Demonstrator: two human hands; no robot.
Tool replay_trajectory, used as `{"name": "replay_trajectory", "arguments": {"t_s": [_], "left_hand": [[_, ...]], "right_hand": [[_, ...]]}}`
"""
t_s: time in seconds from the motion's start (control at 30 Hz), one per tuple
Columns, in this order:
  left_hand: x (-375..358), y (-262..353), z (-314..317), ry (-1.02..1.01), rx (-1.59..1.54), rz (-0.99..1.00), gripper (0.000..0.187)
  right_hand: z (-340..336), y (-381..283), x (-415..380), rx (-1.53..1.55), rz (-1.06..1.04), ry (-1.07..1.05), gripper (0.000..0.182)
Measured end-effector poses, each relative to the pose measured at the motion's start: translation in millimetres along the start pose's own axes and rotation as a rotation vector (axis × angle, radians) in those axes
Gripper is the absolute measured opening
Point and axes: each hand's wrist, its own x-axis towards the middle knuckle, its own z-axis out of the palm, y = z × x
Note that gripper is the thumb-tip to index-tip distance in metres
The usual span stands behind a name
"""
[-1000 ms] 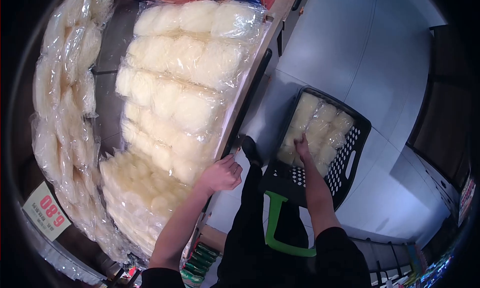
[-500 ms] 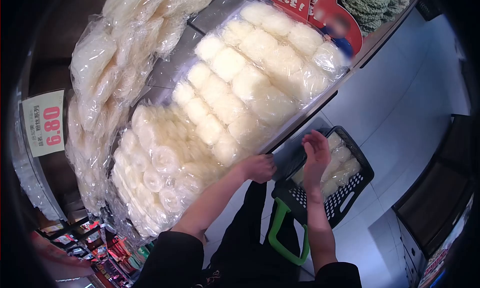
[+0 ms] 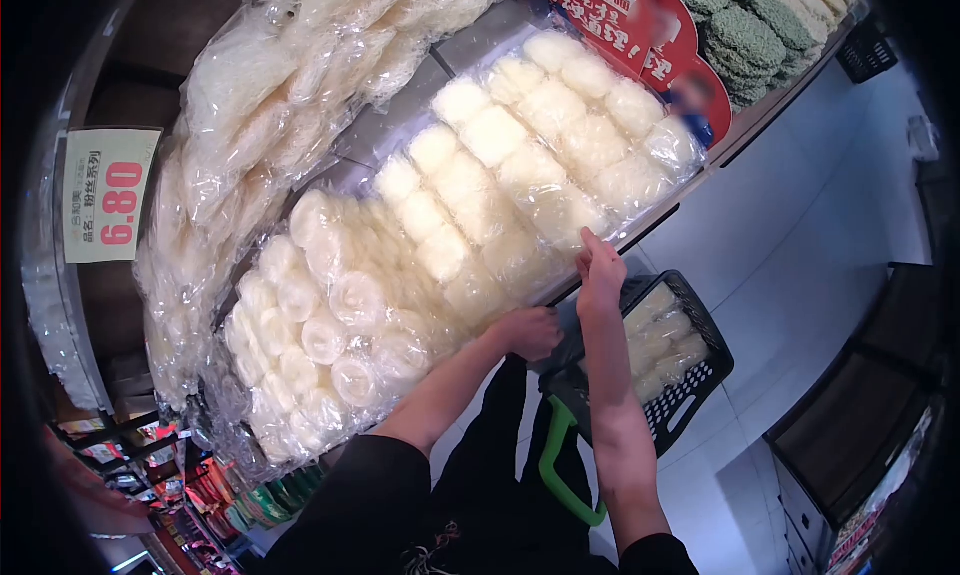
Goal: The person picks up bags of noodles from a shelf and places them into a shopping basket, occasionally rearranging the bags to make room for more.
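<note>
Clear-wrapped packs of pale dried vermicelli (image 3: 495, 140), pressed into rounded blocks, lie in rows on the display. My right hand (image 3: 600, 273) reaches up to the front edge of these packs. Its index finger points at the wrap and its other fingers curl in, closed at the pack's edge. Lower left along the same edge, my left hand (image 3: 530, 333) makes a fist; anything inside it is hidden. Below my right forearm stands a dark shopping basket (image 3: 700, 400) with a green handle (image 3: 556, 455), holding wrapped vermicelli packs (image 3: 660, 340).
Ring-shaped vermicelli coils (image 3: 325, 337) in film fill the near left. Long bagged noodles (image 3: 270, 95) hang behind, beside a 6.80 price card (image 3: 110, 197). A red sign (image 3: 620, 25) and greenish noodle cakes (image 3: 745, 40) stand far right. Dark drawers (image 3: 850, 415) flank the tiled floor.
My right hand has moved from above the basket up to the front edge of the packs, its fingers closing. My left fist stays near the display edge. The camera view has shifted slightly.
</note>
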Motion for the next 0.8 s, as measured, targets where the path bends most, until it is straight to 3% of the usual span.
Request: {"name": "replay_trajectory", "arguments": {"t_s": [0.03, 0.13, 0.27, 0.37, 0.53, 0.63, 0.7, 0.73, 0.8], "left_hand": [[0, 1, -1, 0.007, 0.001, 0.003, 0.022], [1, 0, 3, -0.050, 0.047, 0.011, 0.022], [2, 1, -10, -0.054, 0.026, -0.004, 0.020], [3, 1, -14, -0.079, 0.000, -0.019, 0.020], [2, 0, -4, -0.108, -0.004, -0.021, 0.023], [2, 0, 0, -0.110, -0.007, -0.030, 0.023], [0, -6, 29, 0.171, -0.232, -0.051, 0.026], [0, 5, 2, 0.174, -0.233, -0.037, 0.026], [-1, 33, -83, 0.603, -1.216, -0.701, 0.028]], "right_hand": [[-3, -1, 5, -0.022, 0.079, -0.052, 0.033], [4, -16, -1, -0.128, 0.031, -0.118, 0.027], [18, -28, -7, -0.071, 0.150, -0.078, 0.029], [29, -29, -4, -0.039, 0.267, -0.186, 0.034], [53, -18, -3, 0.316, 0.310, -0.330, 0.050], [72, -25, -40, 0.323, 0.329, -0.314, 0.047], [86, -40, -80, 0.276, 0.289, -0.291, 0.046], [92, -49, -99, 0.233, 0.255, -0.272, 0.045], [92, -60, -134, 0.286, 0.209, -0.317, 0.045]]}}
